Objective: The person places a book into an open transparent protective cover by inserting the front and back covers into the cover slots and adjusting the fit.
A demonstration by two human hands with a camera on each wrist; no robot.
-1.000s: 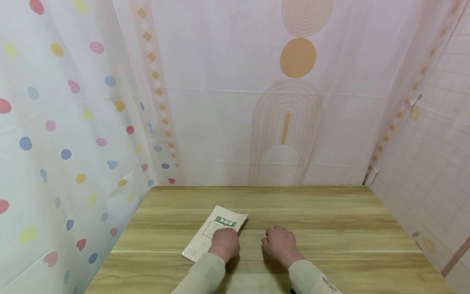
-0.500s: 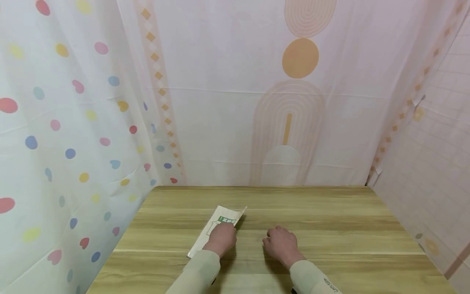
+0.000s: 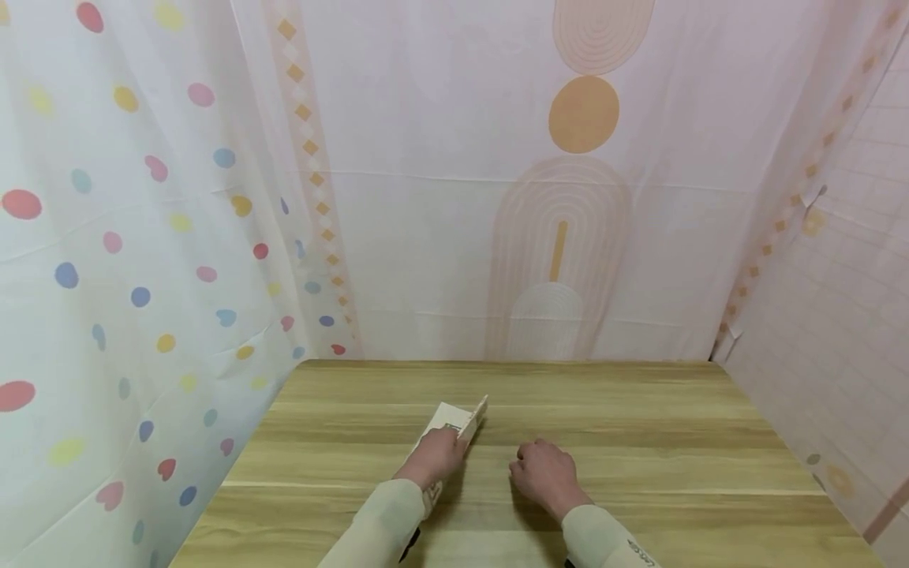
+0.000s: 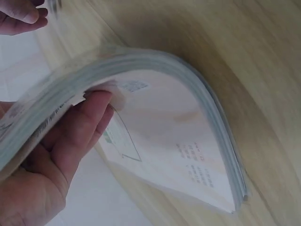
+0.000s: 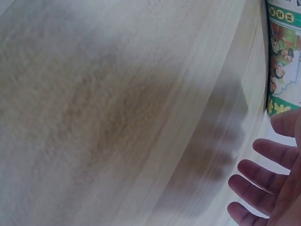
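Observation:
My left hand [image 3: 433, 459] grips a thin paperback book [image 3: 474, 420] left of the table's middle. In the left wrist view the book [image 4: 164, 122] bends into a curve, its cream cover with a green-edged label facing the fingers [image 4: 77, 136]. Part of the cover is hidden behind the hand in the head view. My right hand [image 3: 548, 476] stays to the right of the book, apart from it, its fingers loosely bent and holding nothing. The right wrist view catches the book's colourful printed side [image 5: 285, 61] beyond that hand's fingertips.
A wood-grain table [image 3: 639, 426] lies under both hands. Patterned curtains hang around it: coloured dots on the left [image 3: 142, 276], arches on the back one [image 3: 426, 237], a grid on the right [image 3: 852, 315].
The book lay flat with the left hand on its cover; now it is bent up, its right side raised in the left hand's grip. The right hand has barely moved.

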